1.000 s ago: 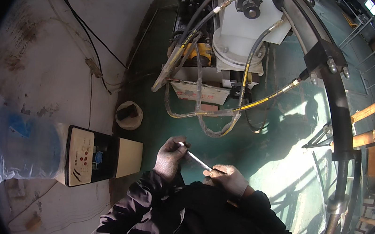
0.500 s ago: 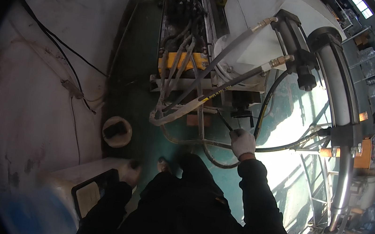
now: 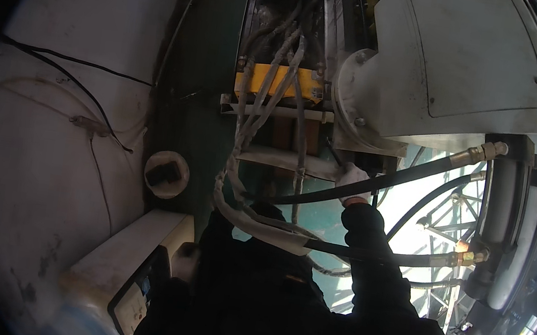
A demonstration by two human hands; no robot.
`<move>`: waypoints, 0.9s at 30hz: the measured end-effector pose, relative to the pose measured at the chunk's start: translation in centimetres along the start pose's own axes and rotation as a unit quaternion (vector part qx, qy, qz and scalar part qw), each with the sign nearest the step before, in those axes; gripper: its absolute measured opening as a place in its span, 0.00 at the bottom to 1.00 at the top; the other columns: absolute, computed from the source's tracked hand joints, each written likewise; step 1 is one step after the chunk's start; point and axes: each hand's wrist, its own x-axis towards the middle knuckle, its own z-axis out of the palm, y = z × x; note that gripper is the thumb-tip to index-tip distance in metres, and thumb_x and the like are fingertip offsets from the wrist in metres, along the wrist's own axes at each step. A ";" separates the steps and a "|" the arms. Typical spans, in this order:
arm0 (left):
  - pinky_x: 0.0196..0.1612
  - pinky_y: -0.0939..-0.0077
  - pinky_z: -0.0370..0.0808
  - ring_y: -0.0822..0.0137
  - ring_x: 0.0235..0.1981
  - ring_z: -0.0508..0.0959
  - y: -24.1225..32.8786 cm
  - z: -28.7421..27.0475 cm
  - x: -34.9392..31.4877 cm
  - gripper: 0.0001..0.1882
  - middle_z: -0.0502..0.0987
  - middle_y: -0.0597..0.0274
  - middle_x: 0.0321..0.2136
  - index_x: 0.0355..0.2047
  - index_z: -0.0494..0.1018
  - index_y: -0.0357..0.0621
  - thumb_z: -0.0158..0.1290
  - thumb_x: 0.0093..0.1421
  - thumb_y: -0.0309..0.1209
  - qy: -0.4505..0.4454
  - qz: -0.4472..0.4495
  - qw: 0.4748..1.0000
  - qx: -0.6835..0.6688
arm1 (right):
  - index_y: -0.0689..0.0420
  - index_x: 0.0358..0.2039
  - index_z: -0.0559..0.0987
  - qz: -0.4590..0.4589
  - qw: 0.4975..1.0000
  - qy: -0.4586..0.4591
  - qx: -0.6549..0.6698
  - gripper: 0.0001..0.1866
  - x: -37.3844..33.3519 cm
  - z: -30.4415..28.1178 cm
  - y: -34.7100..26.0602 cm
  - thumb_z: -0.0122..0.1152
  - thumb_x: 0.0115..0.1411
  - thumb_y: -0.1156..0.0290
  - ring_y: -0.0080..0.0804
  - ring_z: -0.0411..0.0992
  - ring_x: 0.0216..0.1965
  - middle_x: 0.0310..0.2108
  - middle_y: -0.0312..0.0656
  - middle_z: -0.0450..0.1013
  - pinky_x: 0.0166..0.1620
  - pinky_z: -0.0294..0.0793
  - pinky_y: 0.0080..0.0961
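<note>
My right hand [image 3: 353, 181], in a white glove, is closed around a thin dark rod [image 3: 334, 152] whose end sticks out up and to the left. What the rod belongs to is hidden. A black hydraulic hose [image 3: 389, 181] passes across in front of this hand. Beside it lies a pale wrapped pipe [image 3: 283, 160]. My left hand [image 3: 185, 261] is at the lower left, by the edge of a beige cabinet [image 3: 129, 244] with a dark-framed panel [image 3: 138, 291]. Its fingers are dim and smeared, and I cannot tell whether it touches the cabinet.
Several wrapped hoses [image 3: 267, 103] run down from machinery with a yellow block [image 3: 280, 82]. A second black hose [image 3: 392, 257] crosses my right forearm. Hydraulic cylinders [image 3: 507, 199] stand at the right below a large pale housing [image 3: 465, 64]. A round tub [image 3: 167, 174] sits by the left wall.
My view has shifted forward toward the machine, so the hoses and cylinders look lower and nearer. My right hand has moved farther forward, still gripping the rod. My left hand stays by the cabinet.
</note>
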 end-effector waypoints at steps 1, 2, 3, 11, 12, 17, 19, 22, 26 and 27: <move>0.61 0.52 0.84 0.45 0.58 0.88 -0.1 0.0 1.0 0.22 0.87 0.44 0.58 0.60 0.84 0.40 0.62 0.77 0.43 -0.010 0.014 0.999 0.027 | 0.54 0.44 0.92 -0.006 1.000 0.018 0.015 0.16 0.4 -0.2 -0.3 0.62 0.73 0.59 0.65 0.88 0.47 0.38 0.59 0.88 0.55 0.87 0.60; 0.62 0.51 0.84 0.45 0.59 0.87 -0.3 -0.1 2.0 0.22 0.87 0.44 0.59 0.61 0.83 0.40 0.61 0.77 0.43 -0.018 0.050 0.995 0.081 | 0.55 0.44 0.92 0.000 1.000 0.008 0.005 0.15 0.5 -0.4 -0.5 0.62 0.73 0.60 0.65 0.88 0.46 0.37 0.59 0.88 0.54 0.87 0.60; 0.64 0.51 0.83 0.45 0.60 0.87 -0.4 -0.3 3.1 0.22 0.86 0.44 0.59 0.62 0.83 0.41 0.60 0.78 0.42 -0.020 0.117 0.981 0.152 | 0.55 0.43 0.92 0.002 1.000 0.021 0.000 0.15 0.7 -0.5 -0.7 0.63 0.72 0.60 0.66 0.88 0.45 0.36 0.58 0.88 0.54 0.87 0.60; 0.57 0.57 0.84 0.57 0.49 0.87 2.6 -4.5 9.2 0.25 0.86 0.51 0.52 0.68 0.77 0.40 0.60 0.79 0.41 -0.006 -0.050 0.997 -0.053 | 0.51 0.50 0.92 0.052 0.998 -0.038 -0.026 0.16 2.2 -0.4 -1.6 0.62 0.72 0.59 0.65 0.87 0.52 0.44 0.60 0.88 0.57 0.86 0.59; 0.54 0.61 0.82 0.61 0.45 0.86 3.3 -5.0 9.1 0.20 0.86 0.56 0.50 0.63 0.79 0.39 0.60 0.78 0.38 -0.005 -0.058 0.995 -0.081 | 0.51 0.50 0.92 0.049 0.997 -0.044 -0.034 0.16 2.4 -0.3 -1.7 0.62 0.72 0.58 0.65 0.87 0.51 0.44 0.60 0.88 0.56 0.86 0.60; 0.55 0.63 0.81 0.61 0.46 0.85 4.8 -6.2 8.8 0.16 0.84 0.56 0.49 0.60 0.80 0.38 0.60 0.78 0.33 -0.062 -0.074 0.994 -0.051 | 0.51 0.46 0.92 0.065 0.996 -0.043 -0.033 0.15 3.0 -0.6 -2.1 0.63 0.72 0.58 0.66 0.87 0.51 0.43 0.60 0.88 0.56 0.86 0.60; 0.50 0.64 0.80 0.64 0.43 0.82 3.8 -5.5 8.7 0.15 0.82 0.59 0.45 0.60 0.80 0.39 0.61 0.78 0.33 -0.054 -0.056 0.994 -0.071 | 0.54 0.46 0.92 0.053 0.997 -0.049 -0.036 0.16 3.5 -1.0 -2.3 0.64 0.72 0.58 0.66 0.87 0.51 0.44 0.60 0.88 0.56 0.86 0.59; 0.41 0.65 0.78 0.70 0.35 0.78 1.8 -4.1 9.1 0.15 0.79 0.64 0.36 0.59 0.79 0.41 0.61 0.79 0.35 -0.034 -0.007 0.999 -0.015 | 0.59 0.46 0.92 0.053 0.994 -0.066 -0.069 0.18 5.0 -1.7 -2.7 0.64 0.72 0.58 0.65 0.87 0.52 0.46 0.61 0.89 0.58 0.87 0.58; 0.58 0.55 0.79 0.50 0.54 0.81 0.6 -3.3 9.8 0.22 0.81 0.47 0.55 0.62 0.79 0.35 0.57 0.81 0.41 -0.032 -0.010 0.999 0.037 | 0.65 0.47 0.92 0.074 0.990 -0.087 -0.085 0.20 8.4 -2.7 -3.5 0.65 0.71 0.60 0.65 0.87 0.55 0.50 0.64 0.88 0.59 0.87 0.56; 0.62 0.53 0.80 0.46 0.58 0.82 0.8 -3.3 9.9 0.24 0.82 0.43 0.59 0.63 0.79 0.34 0.57 0.81 0.43 -0.031 -0.037 0.998 0.033 | 0.65 0.48 0.92 0.085 0.988 -0.095 -0.089 0.20 9.2 -3.0 -3.8 0.65 0.71 0.61 0.65 0.87 0.55 0.50 0.64 0.88 0.60 0.87 0.56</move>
